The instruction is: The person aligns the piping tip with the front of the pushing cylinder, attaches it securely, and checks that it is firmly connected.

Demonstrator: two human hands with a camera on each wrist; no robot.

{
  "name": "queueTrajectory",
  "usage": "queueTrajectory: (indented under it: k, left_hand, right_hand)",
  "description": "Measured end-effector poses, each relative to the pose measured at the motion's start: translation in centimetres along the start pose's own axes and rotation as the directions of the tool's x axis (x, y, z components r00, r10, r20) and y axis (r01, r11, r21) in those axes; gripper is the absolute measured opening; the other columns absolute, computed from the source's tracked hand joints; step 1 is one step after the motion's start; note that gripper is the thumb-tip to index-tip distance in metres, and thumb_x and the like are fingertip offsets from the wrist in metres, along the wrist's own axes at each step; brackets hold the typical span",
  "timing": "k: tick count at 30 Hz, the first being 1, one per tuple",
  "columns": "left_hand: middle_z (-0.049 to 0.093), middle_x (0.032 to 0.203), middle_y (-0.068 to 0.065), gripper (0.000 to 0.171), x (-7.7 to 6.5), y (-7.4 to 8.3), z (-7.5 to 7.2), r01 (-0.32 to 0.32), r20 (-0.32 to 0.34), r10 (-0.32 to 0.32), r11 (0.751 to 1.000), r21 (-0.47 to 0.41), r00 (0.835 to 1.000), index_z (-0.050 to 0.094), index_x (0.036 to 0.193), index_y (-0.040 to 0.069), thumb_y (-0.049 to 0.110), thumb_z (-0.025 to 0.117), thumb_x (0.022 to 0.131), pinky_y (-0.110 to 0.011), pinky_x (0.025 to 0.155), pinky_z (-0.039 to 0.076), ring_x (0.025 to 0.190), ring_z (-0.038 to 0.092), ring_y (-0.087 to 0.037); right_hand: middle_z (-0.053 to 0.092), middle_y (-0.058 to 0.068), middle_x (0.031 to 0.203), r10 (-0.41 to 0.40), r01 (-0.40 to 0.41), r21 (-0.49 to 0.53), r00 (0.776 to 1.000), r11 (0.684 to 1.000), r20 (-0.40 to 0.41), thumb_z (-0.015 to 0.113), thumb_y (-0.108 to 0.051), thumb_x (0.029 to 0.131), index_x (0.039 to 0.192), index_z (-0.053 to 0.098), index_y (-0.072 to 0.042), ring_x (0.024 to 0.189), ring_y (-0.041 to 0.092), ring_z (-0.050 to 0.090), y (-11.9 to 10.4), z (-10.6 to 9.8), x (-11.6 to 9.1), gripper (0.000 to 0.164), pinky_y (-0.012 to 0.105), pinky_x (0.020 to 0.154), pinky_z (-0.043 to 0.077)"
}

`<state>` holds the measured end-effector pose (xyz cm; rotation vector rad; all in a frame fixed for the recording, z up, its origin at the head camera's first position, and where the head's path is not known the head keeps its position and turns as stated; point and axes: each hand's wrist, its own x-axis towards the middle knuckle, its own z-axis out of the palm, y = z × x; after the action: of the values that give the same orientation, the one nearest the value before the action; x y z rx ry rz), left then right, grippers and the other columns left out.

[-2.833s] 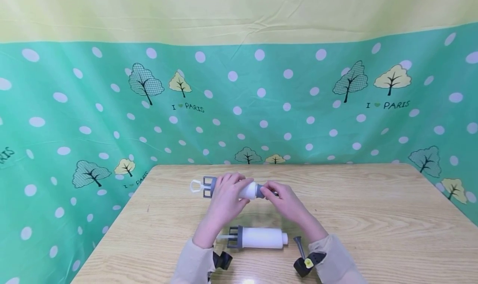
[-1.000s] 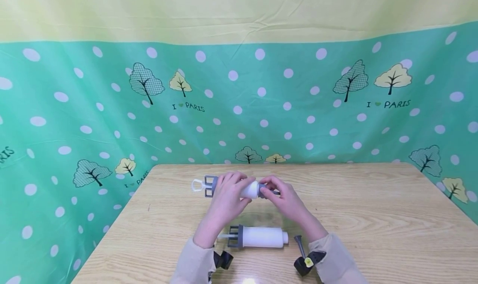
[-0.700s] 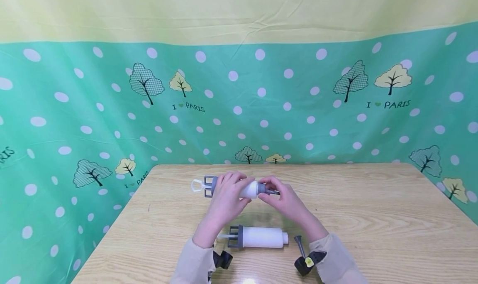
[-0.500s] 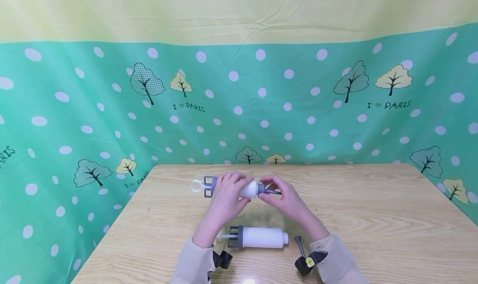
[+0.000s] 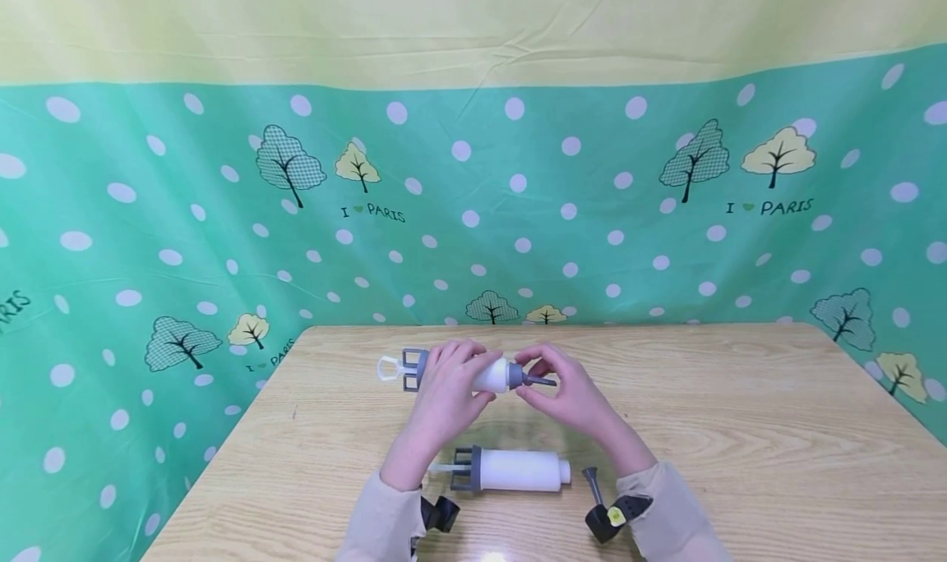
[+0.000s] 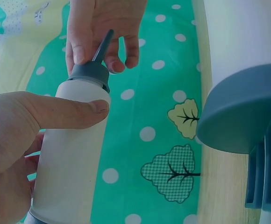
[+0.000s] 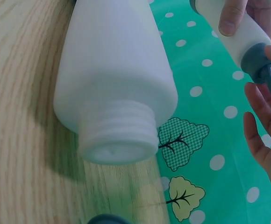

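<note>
My left hand [image 5: 446,389] grips a white plunger-type bottle [image 6: 67,154] round its barrel, thumb across the near side. The bottle lies level in the head view, its grey cage end and pale pull ring [image 5: 388,368] at the left. A grey nozzle cap [image 6: 89,71] with a thin spout sits on its other end. My right hand [image 5: 570,393] holds that cap between thumb and fingers, and the spout sticks out between them. In the right wrist view its lower fingers spread apart beneath the spout.
A second white plunger-type bottle [image 5: 520,471] lies on the wooden table [image 5: 740,430] below my hands, its threaded neck bare. A loose grey nozzle [image 5: 592,481] is by my right wrist. Black cameras are strapped to both wrists. A green dotted cloth [image 5: 518,241] hangs behind the table.
My right thumb and fingers have shifted round the nozzle cap and spread wider, so more of the spout shows. The left hand and its bottle stay nearly in place.
</note>
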<state>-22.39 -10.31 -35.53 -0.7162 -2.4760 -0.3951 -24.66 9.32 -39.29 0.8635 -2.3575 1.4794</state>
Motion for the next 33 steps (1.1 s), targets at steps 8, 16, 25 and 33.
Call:
queueTrajectory:
  k: [8,16,25,33]
  left_hand:
    - [0.062,0.105,-0.001,0.053,0.00,0.00,0.08,-0.001,0.000,0.001,1.000,0.003,1.000,0.065,0.111,0.017,0.019,0.082,0.061,-0.038,0.090,0.036,0.100,0.053,-0.021]
    - [0.062,0.105,-0.001,0.053,0.00,0.08,0.10,-0.008,-0.001,0.008,1.000,0.004,1.000,0.065,0.111,0.016,0.019,0.082,0.061,-0.038,0.090,0.036,0.100,0.053,-0.021]
    - [0.062,0.106,0.000,0.054,-0.04,0.09,0.08,-0.002,0.008,0.002,1.000,0.001,1.000,0.064,0.113,0.016,0.018,0.082,0.062,-0.038,0.091,0.035,0.100,0.053,-0.020]
    - [0.062,0.106,-0.001,0.055,-0.03,0.11,0.09,-0.008,0.000,0.008,1.000,-0.003,1.000,0.064,0.113,0.016,0.018,0.082,0.061,-0.038,0.092,0.036,0.100,0.053,-0.021]
  right_hand:
    - [0.061,-0.003,0.094,0.028,-0.028,0.000,1.000,1.000,-0.014,0.066,-0.019,0.083,0.104,0.058,-0.016,0.080,0.013,0.057,-0.20,0.01,-0.02,0.023,0.028,0.069,0.049]
    - [0.061,-0.006,0.085,0.076,-0.076,-0.015,0.997,0.997,0.000,0.061,-0.027,0.086,0.101,0.060,-0.017,0.080,0.012,0.056,-0.20,0.02,0.04,0.018,0.031,0.073,0.048]
    - [0.062,-0.005,0.092,0.117,-0.116,-0.029,0.992,0.993,0.047,0.067,-0.031,0.081,0.101,0.059,-0.018,0.085,0.012,0.058,-0.14,-0.04,-0.13,0.025,0.034,0.078,0.047]
    - [0.063,0.001,0.093,0.129,-0.126,-0.071,0.990,0.990,0.050,0.069,-0.018,0.080,0.100,0.059,-0.012,0.087,0.018,0.059,-0.13,0.10,-0.12,0.023,0.039,0.082,0.047]
